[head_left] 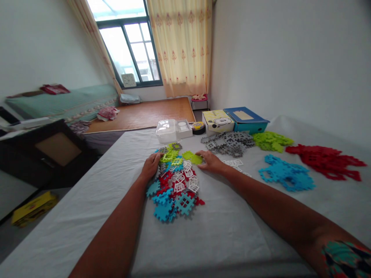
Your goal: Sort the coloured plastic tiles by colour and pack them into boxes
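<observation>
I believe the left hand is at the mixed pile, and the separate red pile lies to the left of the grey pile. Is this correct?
Not quite: the separate red pile lies to the right of the grey pile, as the head view shows. The left hand is at the mixed pile.

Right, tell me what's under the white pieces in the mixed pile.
Red pieces show beneath and beside the white pieces. Whatever lies deeper in the mixed pile is covered and can't be seen.

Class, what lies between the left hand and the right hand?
In the head view, mainly light-green toothed pieces lie between the left hand and right hand, at the mixed pile's far end.
</observation>
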`<state>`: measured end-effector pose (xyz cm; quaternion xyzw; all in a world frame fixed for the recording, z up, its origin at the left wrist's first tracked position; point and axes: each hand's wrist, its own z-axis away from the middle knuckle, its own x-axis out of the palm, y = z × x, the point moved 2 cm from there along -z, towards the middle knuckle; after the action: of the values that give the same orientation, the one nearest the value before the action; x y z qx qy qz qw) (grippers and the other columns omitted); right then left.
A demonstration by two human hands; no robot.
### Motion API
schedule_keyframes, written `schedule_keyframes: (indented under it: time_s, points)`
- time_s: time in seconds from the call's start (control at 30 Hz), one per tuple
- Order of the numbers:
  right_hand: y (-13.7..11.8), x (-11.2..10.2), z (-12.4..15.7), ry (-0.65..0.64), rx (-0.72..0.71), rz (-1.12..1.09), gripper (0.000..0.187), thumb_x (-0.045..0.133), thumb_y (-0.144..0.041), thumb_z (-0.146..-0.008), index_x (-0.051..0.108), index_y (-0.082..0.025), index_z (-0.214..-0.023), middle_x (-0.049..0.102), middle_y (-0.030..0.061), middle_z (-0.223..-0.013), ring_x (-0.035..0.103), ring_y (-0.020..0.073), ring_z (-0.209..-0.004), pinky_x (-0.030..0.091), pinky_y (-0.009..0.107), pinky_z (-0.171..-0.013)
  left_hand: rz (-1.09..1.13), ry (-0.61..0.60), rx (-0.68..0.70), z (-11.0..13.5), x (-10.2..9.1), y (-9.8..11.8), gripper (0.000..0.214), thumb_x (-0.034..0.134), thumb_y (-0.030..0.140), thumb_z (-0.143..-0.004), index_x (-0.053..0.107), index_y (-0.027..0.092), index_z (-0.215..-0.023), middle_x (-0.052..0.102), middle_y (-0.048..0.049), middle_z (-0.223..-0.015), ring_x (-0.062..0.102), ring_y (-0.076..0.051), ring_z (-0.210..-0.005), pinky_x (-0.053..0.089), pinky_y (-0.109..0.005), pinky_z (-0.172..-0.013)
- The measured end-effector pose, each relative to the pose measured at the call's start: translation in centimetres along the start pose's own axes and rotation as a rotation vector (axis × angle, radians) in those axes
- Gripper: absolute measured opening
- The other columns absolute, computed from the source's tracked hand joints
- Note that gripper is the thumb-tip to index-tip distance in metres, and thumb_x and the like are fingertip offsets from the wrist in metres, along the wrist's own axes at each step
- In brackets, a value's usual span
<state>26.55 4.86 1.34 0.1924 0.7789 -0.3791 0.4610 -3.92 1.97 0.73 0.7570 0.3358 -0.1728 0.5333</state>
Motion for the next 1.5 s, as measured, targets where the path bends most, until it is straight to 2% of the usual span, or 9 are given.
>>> schedule_keyframes:
  time_s: [0.27,0.43,0.57,0.7,0.8,0.87,1.1,1.3,1.5]
  points:
    - [3.1,-3.7,-0.3,0.153,0.119,0.072,0.03,0.062,-0.031,-0.082,0.065,-0.016,-0.108,0.07,0.0094,-0.103,0.062,0.0215,-0.095,0.045,0.034,-0.088,-0.003,-0.006,-0.007,0.1,0.0,0.1,0.049,0.036,0.052,-0.089,0.07,0.019,-0.101,0.069,-0.0072,-0.11,0.06,-0.023,-0.105,0.042,-0.038,-0.099]
    - [4.9,-6.0,-0.4,0.388,0.193,0.196,0.035,0.06,-0.031,-0.086,0.063,-0.015,-0.117,0.061,0.0156,-0.125,0.054,0.0278,-0.115,0.037,0.046,-0.101,0.007,0.001,-0.006,0.0,0.0,0.0,0.048,0.036,0.051,-0.088,0.07,0.019,-0.101,0.069,-0.0072,-0.109,0.06,-0.023,-0.104,0.043,-0.038,-0.098]
    - [0.6,-4.9,-0.3,0.075,-0.02,-0.087,0.029,0.061,-0.027,-0.086,0.066,-0.018,-0.114,0.067,0.0092,-0.116,0.062,0.0204,-0.101,0.046,0.035,-0.09,-0.001,0.003,0.007,-0.1,0.0,-0.1,0.05,0.035,0.052,-0.089,0.07,0.018,-0.1,0.069,-0.0079,-0.108,0.06,-0.023,-0.105,0.042,-0.038,-0.099]
    - [-6.5,-3.8,1.7,-0.373,-0.502,-0.389,0.035,0.069,-0.033,-0.081,0.065,-0.025,-0.116,0.068,0.0022,-0.115,0.062,0.0156,-0.103,0.045,0.028,-0.091,-0.008,0.004,0.011,-0.1,-0.1,0.0,0.049,0.035,0.052,-0.089,0.069,0.018,-0.1,0.069,-0.0079,-0.109,0.059,-0.023,-0.106,0.041,-0.038,-0.1]
    - [-9.9,-2.7,3.4,-0.511,-0.831,-0.36,0.044,0.074,-0.031,-0.076,0.064,-0.027,-0.118,0.062,0.0024,-0.127,0.054,0.0172,-0.118,0.034,0.031,-0.105,-0.007,0.012,0.011,0.0,-0.1,0.1,0.048,0.035,0.051,-0.089,0.069,0.019,-0.1,0.069,-0.0075,-0.108,0.059,-0.023,-0.106,0.041,-0.038,-0.101]
    - [-10.6,-1.6,3.8,-0.515,-0.883,-0.299,0.042,0.071,-0.026,-0.079,0.063,-0.028,-0.12,0.061,0.0027,-0.13,0.052,0.0171,-0.121,0.03,0.032,-0.108,-0.003,0.016,0.008,0.0,-0.1,0.1,0.048,0.036,0.052,-0.089,0.069,0.019,-0.1,0.069,-0.0072,-0.109,0.06,-0.023,-0.106,0.042,-0.038,-0.1]
    - [-9.2,0.9,1.8,-0.061,-0.432,-0.157,0.034,0.05,-0.021,-0.093,0.06,-0.025,-0.125,0.062,0.0043,-0.128,0.051,0.0195,-0.117,0.036,0.037,-0.103,0.046,0.041,-0.042,0.2,-0.3,0.1,0.051,0.034,0.051,-0.09,0.069,0.017,-0.104,0.069,-0.0084,-0.109,0.061,-0.023,-0.104,0.045,-0.038,-0.096]
    - [-7.6,0.0,-0.9,-0.11,-0.475,-0.135,0.065,0.064,-0.044,-0.084,0.043,-0.021,-0.142,0.051,0.0109,-0.141,0.044,0.025,-0.128,0.036,0.042,-0.105,0.056,0.049,-0.036,0.1,-0.1,0.0,0.052,0.034,0.05,-0.09,0.069,0.016,-0.103,0.069,-0.0089,-0.11,0.061,-0.023,-0.105,0.044,-0.037,-0.097]
    - [-1.5,-0.4,-6.6,-0.06,-0.035,0.036,0.037,0.059,-0.026,-0.088,0.061,-0.015,-0.123,0.064,0.0142,-0.122,0.059,0.0251,-0.111,0.042,0.038,-0.098,0.06,0.05,-0.035,-0.1,0.0,-0.3,0.051,0.035,0.05,-0.089,0.069,0.016,-0.104,0.069,-0.0092,-0.109,0.061,-0.023,-0.105,0.043,-0.038,-0.099]
